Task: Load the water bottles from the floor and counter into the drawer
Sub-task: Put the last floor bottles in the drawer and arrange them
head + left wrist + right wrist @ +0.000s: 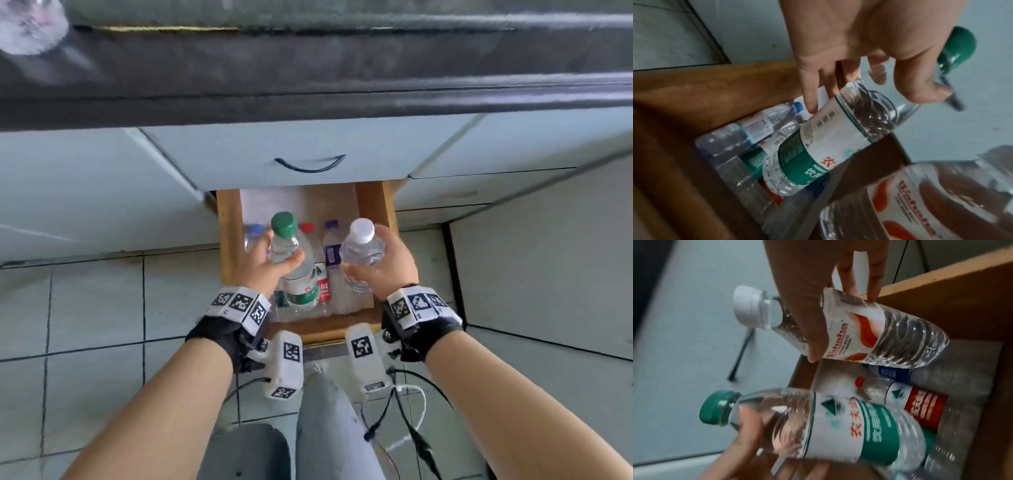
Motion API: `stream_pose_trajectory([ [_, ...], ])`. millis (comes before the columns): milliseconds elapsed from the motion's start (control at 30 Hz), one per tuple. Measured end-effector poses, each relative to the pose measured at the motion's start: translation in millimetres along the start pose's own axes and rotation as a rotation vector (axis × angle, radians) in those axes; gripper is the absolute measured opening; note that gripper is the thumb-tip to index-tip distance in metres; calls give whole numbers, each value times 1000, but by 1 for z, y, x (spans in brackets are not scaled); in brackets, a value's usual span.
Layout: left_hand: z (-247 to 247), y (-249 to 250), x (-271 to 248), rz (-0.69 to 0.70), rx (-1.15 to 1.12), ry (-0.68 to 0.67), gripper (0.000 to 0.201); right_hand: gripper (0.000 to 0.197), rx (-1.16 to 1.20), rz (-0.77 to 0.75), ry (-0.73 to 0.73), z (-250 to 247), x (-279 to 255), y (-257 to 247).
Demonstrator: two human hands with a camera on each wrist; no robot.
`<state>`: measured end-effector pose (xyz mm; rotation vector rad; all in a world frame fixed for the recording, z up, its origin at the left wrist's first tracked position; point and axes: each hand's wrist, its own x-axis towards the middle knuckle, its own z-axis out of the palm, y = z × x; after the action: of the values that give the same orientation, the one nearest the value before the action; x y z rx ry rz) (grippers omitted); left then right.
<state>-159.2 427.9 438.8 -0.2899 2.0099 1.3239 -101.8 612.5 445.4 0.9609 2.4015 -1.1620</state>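
Observation:
My left hand (270,262) grips a green-capped water bottle (291,260) by its upper part, above the open wooden drawer (227,240). The same bottle (828,141) shows its green and white label in the left wrist view. My right hand (376,263) holds a white-capped bottle (363,245) with an orange and white label (851,334), also over the drawer. Several bottles lie in the drawer, among them a red-labelled one (920,407), a blue-capped one (764,120) and a purple-capped one (330,240).
A dark counter edge (308,85) overhangs a closed pale drawer with a black handle (310,166). Pale cabinet fronts (85,192) flank the drawer. Grey floor tiles (96,308) lie below. My knee (329,421) and loose cables (404,421) are near the drawer front.

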Motion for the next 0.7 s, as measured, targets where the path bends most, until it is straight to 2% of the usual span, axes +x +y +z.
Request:
stream_pose_trajectory([
  [33, 6, -8, 10, -45, 20, 8, 82, 70, -47, 11, -31, -3, 14, 6],
  [133, 17, -26, 32, -132, 72, 15, 86, 58, -178, 106, -142, 4, 52, 19],
  [233, 19, -49, 53, -192, 128, 35, 111, 49, -342, 176, -238, 25, 78, 28],
  [367, 19, -58, 73, -242, 117, 30, 109, 30, -412, 212, -292, 37, 105, 35],
  [500, 14, -47, 83, -327, 77, 31, 84, 32, -477, 241, -357, 44, 117, 32],
  [567, 11, -47, 88, -352, 85, 44, 80, 43, -452, 241, -336, 48, 121, 31],
  [633, 7, -50, 93, -383, 90, 55, 88, 51, -403, 239, -320, 49, 122, 33],
  [700, 3, -53, 97, -425, 90, 54, 108, 54, -454, 237, -317, 53, 123, 40],
])
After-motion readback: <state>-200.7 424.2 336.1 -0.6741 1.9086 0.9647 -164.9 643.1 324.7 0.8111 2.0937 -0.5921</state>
